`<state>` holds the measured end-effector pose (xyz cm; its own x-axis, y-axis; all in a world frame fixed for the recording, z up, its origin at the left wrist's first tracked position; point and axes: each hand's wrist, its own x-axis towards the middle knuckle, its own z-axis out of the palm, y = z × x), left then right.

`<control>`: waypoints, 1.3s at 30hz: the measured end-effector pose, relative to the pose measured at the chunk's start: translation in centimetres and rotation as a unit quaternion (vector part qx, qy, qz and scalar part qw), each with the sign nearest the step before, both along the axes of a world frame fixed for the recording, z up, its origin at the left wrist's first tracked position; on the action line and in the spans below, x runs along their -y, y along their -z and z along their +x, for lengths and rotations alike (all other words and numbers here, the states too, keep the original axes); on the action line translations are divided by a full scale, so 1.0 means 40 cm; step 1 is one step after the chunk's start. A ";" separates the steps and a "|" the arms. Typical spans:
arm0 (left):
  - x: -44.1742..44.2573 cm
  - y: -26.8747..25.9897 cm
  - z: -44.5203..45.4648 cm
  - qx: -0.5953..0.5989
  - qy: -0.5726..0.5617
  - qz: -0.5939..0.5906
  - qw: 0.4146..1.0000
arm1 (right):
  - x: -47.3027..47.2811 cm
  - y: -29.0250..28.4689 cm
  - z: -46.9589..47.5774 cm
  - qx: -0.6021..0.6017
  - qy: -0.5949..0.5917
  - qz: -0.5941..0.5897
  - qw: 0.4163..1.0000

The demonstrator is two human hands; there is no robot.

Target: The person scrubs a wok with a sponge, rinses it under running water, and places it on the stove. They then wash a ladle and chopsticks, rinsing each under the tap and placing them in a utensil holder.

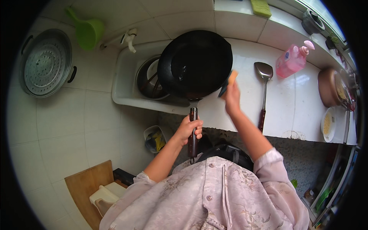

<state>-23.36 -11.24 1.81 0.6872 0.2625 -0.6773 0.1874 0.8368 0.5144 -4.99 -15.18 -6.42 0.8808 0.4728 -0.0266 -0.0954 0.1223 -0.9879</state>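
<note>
My left hand [189,129] grips the dark handle of a black wok [201,60], which is held over the right side of the sink and the edge of the white counter. A few drops glisten on the wok's inner surface. Beside the wok's right rim, my right hand [232,95] holds an orange sponge [233,76] with a dark green side. A metal pot [143,83] stands in the pale sink [119,86], with a lighter bowl and brown sticks partly visible inside it; the wok hides part of them.
A wall tap [131,41] reaches over the sink. On the white counter [247,112] lie a metal spatula [263,86], a pink pump bottle [291,61], a copper-coloured pot [326,87] and a small dish [328,126]. A green dipper [89,33] and steamer [46,63] hang left.
</note>
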 end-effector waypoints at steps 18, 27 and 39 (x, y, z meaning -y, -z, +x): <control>0.005 0.033 -0.023 -0.031 -0.004 0.072 0.997 | 0.130 -0.108 0.030 -0.339 -0.121 0.074 0.930; 0.021 0.040 -0.013 -0.083 0.035 0.177 0.980 | 0.148 -0.087 0.219 -0.380 -0.100 0.206 0.896; 0.049 0.042 0.011 -0.065 0.081 0.201 0.974 | 0.134 -0.088 0.300 -0.238 -0.037 0.116 0.964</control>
